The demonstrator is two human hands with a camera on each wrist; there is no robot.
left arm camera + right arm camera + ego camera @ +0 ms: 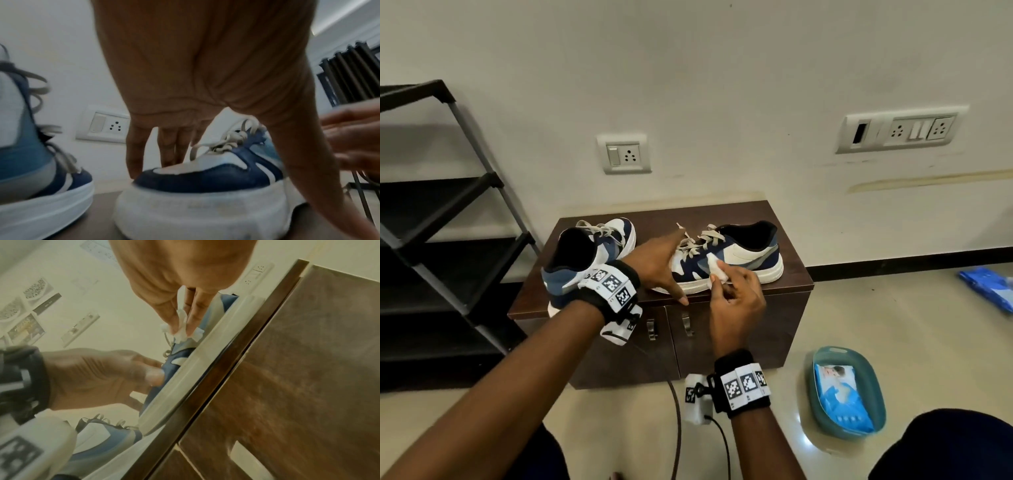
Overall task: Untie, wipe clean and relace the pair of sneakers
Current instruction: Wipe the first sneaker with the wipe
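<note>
Two blue, navy and white sneakers stand on a brown cabinet [791, 274]. The left sneaker [589, 260] [30, 154] points its heel at me, laces loose. The right sneaker [743, 253] [205, 186] lies side-on, toe to the left. My left hand [667, 263] [164, 146] spans its toe with straight fingers, the thumb down by the cabinet's front edge. My right hand [726, 284] [183, 318] pinches a white wipe [717, 270] [180, 332] against the shoe's near side, just above the white sole. The laces [698, 243] sit loosely in the eyelets.
A black shoe rack [431, 205] stands to the left of the cabinet. On the floor at the right are a teal basin [822, 383] holding a pack of wipes [839, 394] and a blue packet [989, 287]. A cable [678, 428] runs along the floor near my knees.
</note>
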